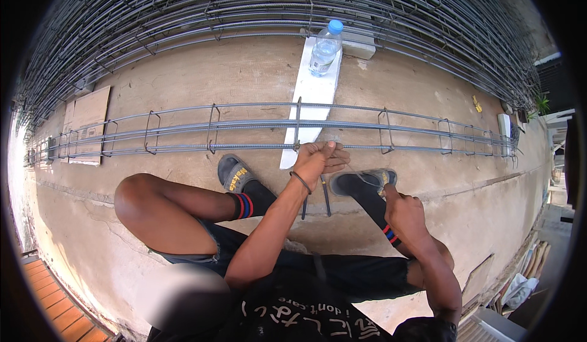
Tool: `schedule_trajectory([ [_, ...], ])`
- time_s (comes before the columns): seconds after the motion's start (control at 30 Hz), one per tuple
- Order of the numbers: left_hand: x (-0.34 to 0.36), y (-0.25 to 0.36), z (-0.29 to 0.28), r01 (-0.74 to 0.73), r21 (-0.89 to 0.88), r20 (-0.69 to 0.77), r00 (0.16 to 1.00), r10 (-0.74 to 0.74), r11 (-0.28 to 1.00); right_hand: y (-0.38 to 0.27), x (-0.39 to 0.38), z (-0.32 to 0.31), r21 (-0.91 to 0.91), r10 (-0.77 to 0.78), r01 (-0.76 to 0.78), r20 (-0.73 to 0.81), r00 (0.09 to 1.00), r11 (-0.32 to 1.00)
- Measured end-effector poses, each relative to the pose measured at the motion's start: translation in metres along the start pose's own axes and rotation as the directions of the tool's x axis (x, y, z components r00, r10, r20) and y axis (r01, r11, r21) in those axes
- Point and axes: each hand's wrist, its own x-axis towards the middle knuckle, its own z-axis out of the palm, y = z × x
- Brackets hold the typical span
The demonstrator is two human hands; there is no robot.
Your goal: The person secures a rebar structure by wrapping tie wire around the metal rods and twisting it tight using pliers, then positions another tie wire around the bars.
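My left hand (pixel 319 159), a dark band round its wrist, is at the near bar of a long rebar cage (pixel 244 125), just right of a square stirrup (pixel 298 125). Its thumb and fingers are pinched together; what they hold is too small to make out. Lower and to the right, my right hand (pixel 405 215) is closed above my sandalled foot. Thin wire (pixel 365 177) runs between the hands, and its end seems to go into the right fist. Two dark tool handles (pixel 326 196) stick out on the ground below my left hand.
A white board (pixel 317 88) lies under the cage, bearing a water bottle (pixel 327 48) with a blue cap. Stacked rebar cages (pixel 257 11) fill the far side. Flat cardboard (pixel 87 122) lies at left, and a white block (pixel 504 126) is by the cage's right end.
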Motion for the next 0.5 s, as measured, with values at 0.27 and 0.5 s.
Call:
schedule_trajectory([
  [0.27,0.006,-0.004,-0.024,-0.124,-0.558,0.185,0.945,0.268,0.821,0.006,0.004,0.028,0.626,-0.434,-0.764,0.651,0.623,-0.157],
  [0.5,-0.003,0.006,-0.028,-0.155,-0.012,0.053,0.986,0.156,0.988,-0.007,-0.003,0.049,0.781,-0.078,-0.530,0.582,0.809,0.331],
])
